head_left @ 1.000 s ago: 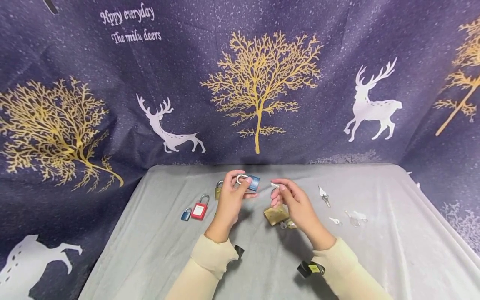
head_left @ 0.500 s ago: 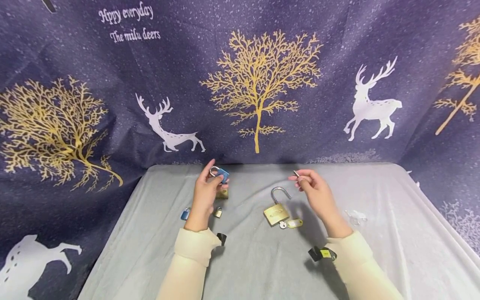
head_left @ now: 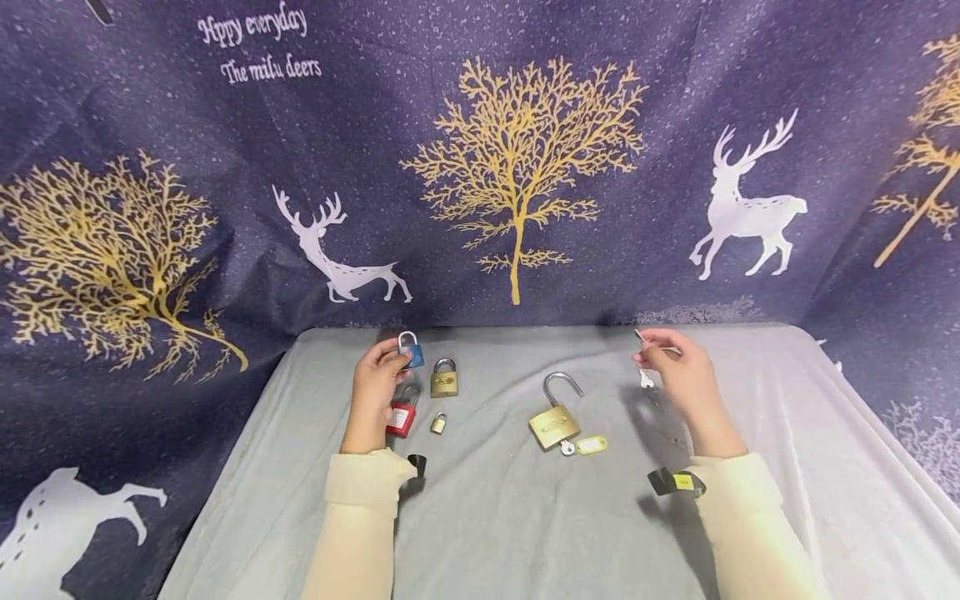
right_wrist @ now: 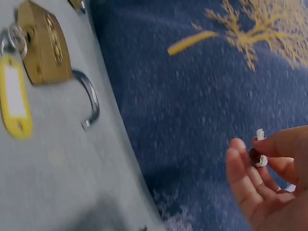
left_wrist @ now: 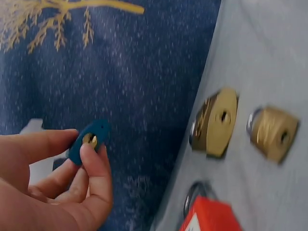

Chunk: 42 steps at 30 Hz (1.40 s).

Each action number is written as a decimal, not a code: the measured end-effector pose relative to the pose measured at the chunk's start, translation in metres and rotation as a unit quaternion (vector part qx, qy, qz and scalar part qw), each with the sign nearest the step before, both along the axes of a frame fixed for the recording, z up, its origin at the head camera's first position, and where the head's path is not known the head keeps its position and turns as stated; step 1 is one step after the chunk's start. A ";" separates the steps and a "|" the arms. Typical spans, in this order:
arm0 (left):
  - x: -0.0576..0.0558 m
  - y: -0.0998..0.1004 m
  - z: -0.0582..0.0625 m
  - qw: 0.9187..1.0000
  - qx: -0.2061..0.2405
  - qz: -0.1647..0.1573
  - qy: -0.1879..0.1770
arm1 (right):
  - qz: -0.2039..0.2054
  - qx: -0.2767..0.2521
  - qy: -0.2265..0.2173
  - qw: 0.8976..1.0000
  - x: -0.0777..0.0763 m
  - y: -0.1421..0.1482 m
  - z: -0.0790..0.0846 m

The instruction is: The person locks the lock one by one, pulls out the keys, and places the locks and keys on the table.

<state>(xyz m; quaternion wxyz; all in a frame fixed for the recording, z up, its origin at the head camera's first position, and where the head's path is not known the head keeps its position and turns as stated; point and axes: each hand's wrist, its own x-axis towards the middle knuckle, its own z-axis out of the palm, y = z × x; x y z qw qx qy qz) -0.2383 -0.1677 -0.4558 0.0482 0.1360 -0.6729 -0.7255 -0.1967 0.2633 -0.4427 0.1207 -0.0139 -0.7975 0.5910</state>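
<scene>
My left hand [head_left: 371,396] holds a blue padlock [head_left: 411,356] above the table's back left, its shackle up and closed. In the left wrist view, the brass keyhole face of the blue padlock [left_wrist: 99,129] shows between thumb and fingers. Over the back right, my right hand [head_left: 690,383] pinches a small silver key [right_wrist: 260,134] between thumb and fingers. Partly behind the left hand stands a red padlock [head_left: 402,419]. A brass padlock [head_left: 444,383] and a tiny brass padlock [head_left: 438,423] lie to its right.
Mid-table lies a large brass padlock [head_left: 554,427] with its shackle open, a key [head_left: 567,447] in it and a yellow tag [head_left: 592,444] attached. More keys [head_left: 647,382] lie below the right hand. A dark patterned curtain [head_left: 585,283] hangs behind the grey-covered table [head_left: 495,517].
The hands have moved apart: the left one went left with the blue padlock, the right one went right with the key. The large brass padlock's open shackle has come into view.
</scene>
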 end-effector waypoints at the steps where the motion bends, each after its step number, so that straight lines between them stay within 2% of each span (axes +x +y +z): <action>1: 0.000 -0.004 -0.001 1.000 -0.004 0.000 -0.005 | -0.006 0.009 -0.002 1.000 -0.001 0.005 -0.001; 4: -0.001 -0.014 -0.003 0.999 -0.026 0.006 -0.023 | -0.036 0.064 -0.018 0.997 -0.002 0.020 -0.005; 7: 0.000 -0.022 -0.006 0.998 -0.056 0.018 -0.037 | -0.060 0.133 -0.042 0.988 -0.002 0.034 -0.009; 12: 0.001 -0.032 -0.013 0.990 -0.128 0.031 -0.054 | -0.055 0.195 -0.099 0.974 -0.002 0.053 -0.020; 15: 0.002 -0.037 -0.017 0.978 -0.196 0.032 -0.064 | -0.038 0.202 -0.147 0.968 0.000 0.060 -0.024; 19: 0.004 -0.042 -0.022 0.958 -0.276 0.037 -0.071 | -0.021 0.198 -0.207 0.958 0.003 0.064 -0.026; 23: 0.005 -0.045 -0.025 0.939 -0.334 0.036 -0.076 | -0.016 0.222 -0.235 0.946 0.003 0.066 -0.027; 26: 0.005 -0.046 -0.028 0.926 -0.367 0.032 -0.079 | -0.013 0.257 -0.233 0.938 0.004 0.068 -0.029; 28: 0.005 -0.046 -0.029 0.921 -0.380 0.033 -0.081 | -0.011 0.274 -0.227 0.935 0.003 0.069 -0.029; 33: 0.005 -0.045 -0.031 0.910 -0.405 0.035 -0.078 | -0.008 0.291 -0.216 0.932 0.004 0.069 -0.029; 40: 0.006 -0.043 -0.034 0.884 -0.461 0.054 -0.057 | -0.014 0.310 -0.206 0.928 0.006 0.069 -0.031; 42: 0.007 -0.043 -0.034 0.878 -0.471 0.057 -0.061 | -0.018 0.309 -0.199 0.930 0.005 0.070 -0.033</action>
